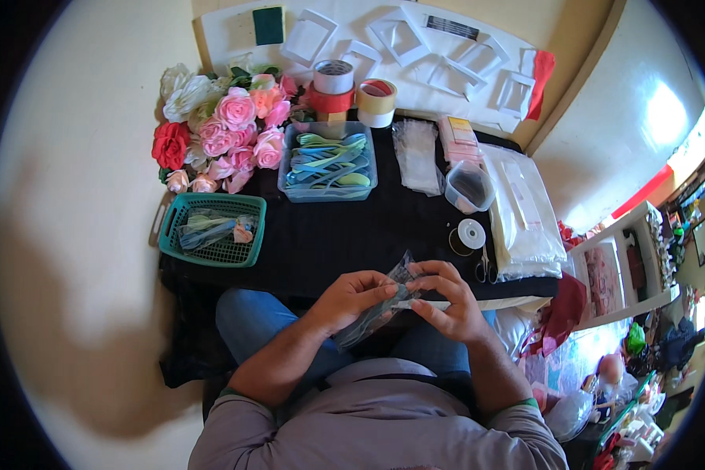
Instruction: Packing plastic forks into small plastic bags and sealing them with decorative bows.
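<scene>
1. Head view: left hand (362, 294) and right hand (448, 301) are pinching clear plastic bag (359, 329) above thighs (251, 319), forearms (278, 364) angling inward.
2. Black surface (313, 235) is lying open between green basket (259, 229) and spool (471, 227); bag is overlapping near edge.

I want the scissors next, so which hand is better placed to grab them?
Probably your right hand: the scissors lie nearer to it, on its side. Your left hand is farther off, across the clear plastic bag. Both hands are on the bag, though.
</scene>
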The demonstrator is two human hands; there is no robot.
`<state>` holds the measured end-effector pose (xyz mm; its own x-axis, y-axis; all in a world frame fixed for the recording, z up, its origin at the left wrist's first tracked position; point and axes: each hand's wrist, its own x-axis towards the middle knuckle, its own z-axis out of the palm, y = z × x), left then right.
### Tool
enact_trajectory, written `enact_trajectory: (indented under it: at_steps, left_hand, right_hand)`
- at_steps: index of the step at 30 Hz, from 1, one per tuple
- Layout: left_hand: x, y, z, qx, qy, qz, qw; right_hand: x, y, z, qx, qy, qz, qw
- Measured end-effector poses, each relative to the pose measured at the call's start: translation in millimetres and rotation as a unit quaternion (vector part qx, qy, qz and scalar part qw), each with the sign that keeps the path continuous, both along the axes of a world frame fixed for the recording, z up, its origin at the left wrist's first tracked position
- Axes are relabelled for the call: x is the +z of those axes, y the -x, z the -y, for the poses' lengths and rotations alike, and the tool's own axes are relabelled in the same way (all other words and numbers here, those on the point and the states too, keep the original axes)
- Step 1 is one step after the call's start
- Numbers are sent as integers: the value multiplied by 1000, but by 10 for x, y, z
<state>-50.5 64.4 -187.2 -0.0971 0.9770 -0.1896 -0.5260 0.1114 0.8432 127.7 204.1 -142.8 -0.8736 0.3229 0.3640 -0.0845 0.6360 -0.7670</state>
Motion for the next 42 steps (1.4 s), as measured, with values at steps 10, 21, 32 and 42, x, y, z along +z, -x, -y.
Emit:
enact_trajectory:
  at_steps: [10, 21, 32, 42]
  left_hand:
    - [88, -22, -44, 41, -29, -66, 997]
    - [249, 71, -235, 1, -30, -152, 988]
    - [101, 527, -646, -8, 24, -363, 931]
    - [-38, 675, -988, -36, 56, -640, 766]
  right_hand:
    - [34, 3, -3, -23, -33, 14, 999]
    - [-48, -34, -25, -37, 96, 12, 995]
    - [-564, 150, -142, -154, 325, 16, 933]
    - [-563, -450, -455, -276, -19, 48, 960]
